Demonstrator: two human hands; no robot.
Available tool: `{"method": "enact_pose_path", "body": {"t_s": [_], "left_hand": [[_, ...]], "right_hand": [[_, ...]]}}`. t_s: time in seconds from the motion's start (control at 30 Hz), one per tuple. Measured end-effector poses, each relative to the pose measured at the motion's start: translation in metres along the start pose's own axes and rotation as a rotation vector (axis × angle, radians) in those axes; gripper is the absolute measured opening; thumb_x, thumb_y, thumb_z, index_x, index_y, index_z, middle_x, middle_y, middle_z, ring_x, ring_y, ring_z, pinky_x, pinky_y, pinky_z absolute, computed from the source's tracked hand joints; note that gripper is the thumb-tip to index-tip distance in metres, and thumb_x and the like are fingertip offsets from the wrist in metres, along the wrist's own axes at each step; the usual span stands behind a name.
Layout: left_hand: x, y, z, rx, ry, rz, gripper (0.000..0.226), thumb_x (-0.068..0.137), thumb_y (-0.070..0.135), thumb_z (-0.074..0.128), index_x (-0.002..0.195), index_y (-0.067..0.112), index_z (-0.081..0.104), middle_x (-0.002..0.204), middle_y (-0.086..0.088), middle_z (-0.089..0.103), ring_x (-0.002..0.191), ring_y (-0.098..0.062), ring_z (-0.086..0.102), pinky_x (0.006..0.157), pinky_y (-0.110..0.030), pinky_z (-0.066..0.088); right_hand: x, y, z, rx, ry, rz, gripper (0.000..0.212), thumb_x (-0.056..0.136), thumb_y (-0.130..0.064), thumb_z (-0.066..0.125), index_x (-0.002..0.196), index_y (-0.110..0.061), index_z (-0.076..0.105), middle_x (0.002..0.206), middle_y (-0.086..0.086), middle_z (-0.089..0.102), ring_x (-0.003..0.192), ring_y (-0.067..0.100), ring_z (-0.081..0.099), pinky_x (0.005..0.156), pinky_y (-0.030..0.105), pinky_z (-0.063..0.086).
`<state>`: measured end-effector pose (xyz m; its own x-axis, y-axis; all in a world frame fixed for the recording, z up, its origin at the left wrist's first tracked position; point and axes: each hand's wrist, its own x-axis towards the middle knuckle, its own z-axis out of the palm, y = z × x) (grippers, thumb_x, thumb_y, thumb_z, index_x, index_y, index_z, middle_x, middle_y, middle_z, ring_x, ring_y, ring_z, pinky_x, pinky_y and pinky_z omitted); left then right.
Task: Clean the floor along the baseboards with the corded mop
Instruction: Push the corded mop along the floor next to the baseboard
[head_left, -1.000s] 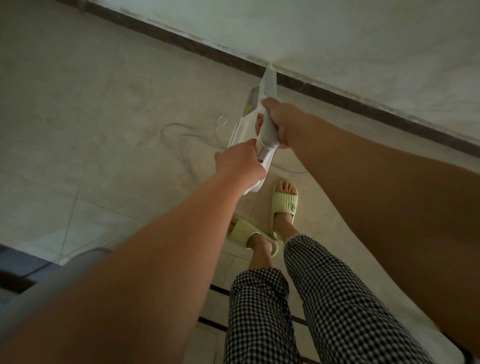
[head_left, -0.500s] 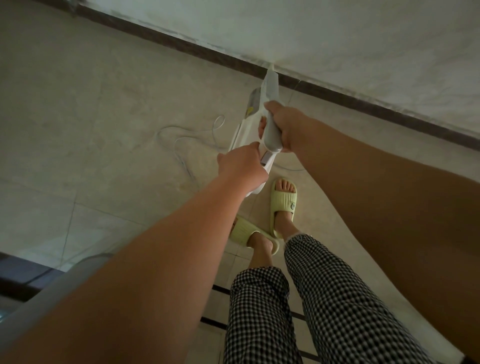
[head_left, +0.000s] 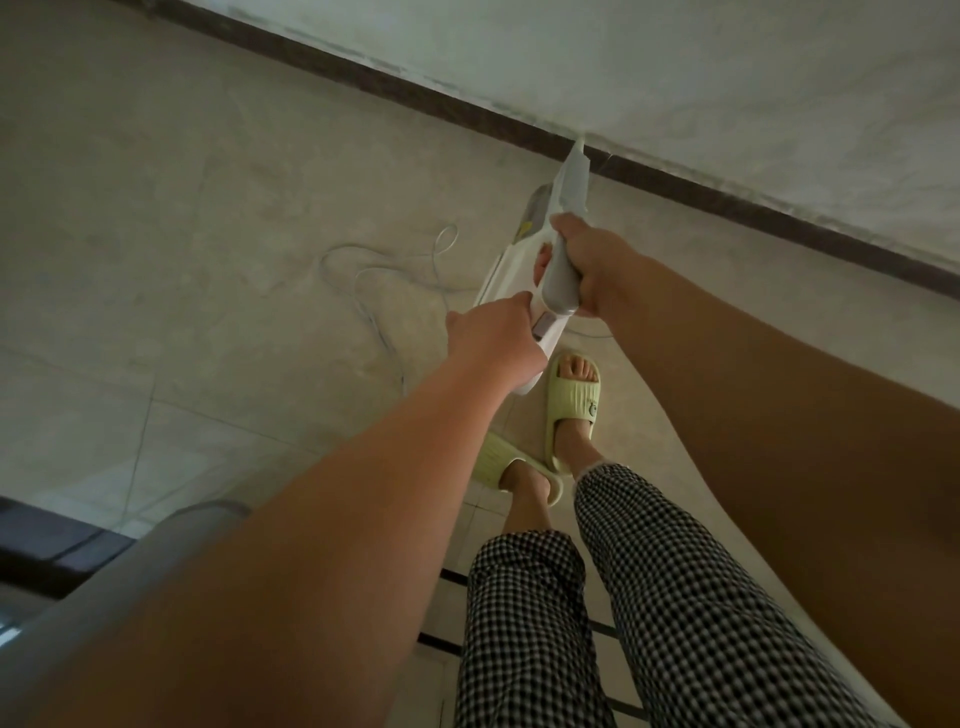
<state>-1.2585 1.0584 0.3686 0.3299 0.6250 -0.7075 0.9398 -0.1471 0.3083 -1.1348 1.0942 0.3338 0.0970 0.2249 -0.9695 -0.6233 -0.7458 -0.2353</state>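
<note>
White-and-grey corded mop (head_left: 522, 270): both grips wrapped its handle, right hand (head_left: 597, 270) above left hand (head_left: 493, 343); little changed since earlier, nose remaining at dark baseboard (head_left: 727, 200).

Both bare arms reach forward to mid-frame; the left hand (head_left: 496, 343) has its fingers curled round the mop handle (head_left: 558, 283), just below the right hand (head_left: 597, 267), which grips it higher

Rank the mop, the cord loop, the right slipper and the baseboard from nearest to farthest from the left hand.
1. Mop: held in the left hand.
2. Right slipper: just below-right, on the floor.
3. Cord loop: lying to the left.
4. Baseboard: along the wall, beyond.
</note>
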Motion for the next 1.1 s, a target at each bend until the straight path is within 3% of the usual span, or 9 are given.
{"method": "enact_pose_path", "body": {"t_s": [0.3, 0.7, 1.1], "left_hand": [[0.002, -0.043, 0.019, -0.077, -0.033, -0.063, 0.028, 0.076, 0.022, 0.066, 0.095, 0.024, 0.044, 0.073, 0.009, 0.051, 0.076, -0.019, 0.055, 0.085, -0.038, 0.042], [0.06, -0.082, 0.027, 0.001, 0.038, -0.065, 0.022, 0.079, 0.019, 0.061, 0.092, 0.023, 0.043, 0.071, 0.008, 0.05, 0.071, -0.019, 0.053, 0.079, -0.036, 0.037], [0.09, -0.094, 0.014, -0.086, 0.063, -0.19, 0.032, 0.076, 0.024, 0.066, 0.097, 0.026, 0.042, 0.072, 0.012, 0.045, 0.079, -0.019, 0.053, 0.086, -0.04, 0.046]], "right_hand": [[0.034, 0.029, 0.036, -0.136, -0.05, 0.106, 0.024, 0.094, -0.03, 0.06, 0.089, -0.008, 0.05, 0.06, 0.003, 0.053, 0.044, 0.011, 0.05, 0.042, 0.022, 0.045], [0.093, 0.026, 0.067, -0.043, -0.083, 0.124, 0.024, 0.094, -0.029, 0.06, 0.087, -0.009, 0.05, 0.057, 0.002, 0.051, 0.045, 0.011, 0.049, 0.046, 0.024, 0.045], [0.097, -0.001, 0.107, -0.171, -0.142, 0.095, 0.026, 0.096, -0.028, 0.057, 0.085, -0.007, 0.047, 0.064, 0.004, 0.05, 0.051, 0.01, 0.048, 0.042, 0.021, 0.047]]}}
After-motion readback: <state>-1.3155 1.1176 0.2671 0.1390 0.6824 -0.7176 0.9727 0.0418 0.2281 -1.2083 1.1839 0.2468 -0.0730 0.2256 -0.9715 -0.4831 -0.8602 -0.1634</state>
